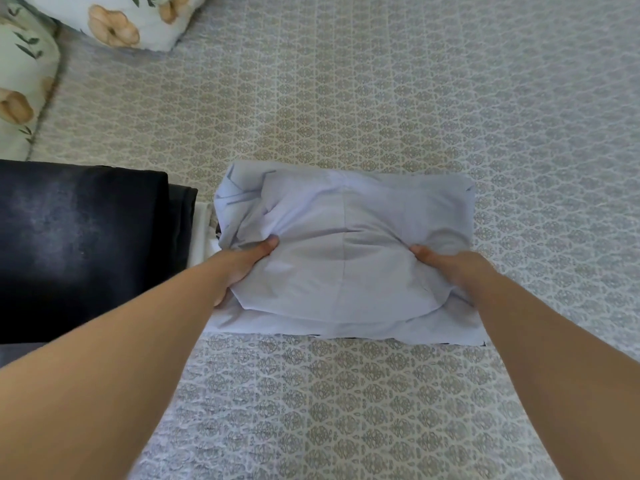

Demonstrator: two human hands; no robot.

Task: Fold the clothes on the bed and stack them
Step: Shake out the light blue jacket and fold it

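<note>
Pale lilac garment (346, 258), thin, soft and light by its look, lies part-folded in the middle of the bed (381, 98), just beside a dark folded stack (79, 244) on its left, its long axis running left to right across the head view. It would likely slump if lifted by one corner, so both side edges are the sensible hold. The left hand (242, 268) and right hand (446, 268) each pinch a bunch of it, thumbs on top, fingers tucked under the cloth.

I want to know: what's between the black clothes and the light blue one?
In the head view, a white cloth peeks out between the black clothes and the light blue garment.
</note>
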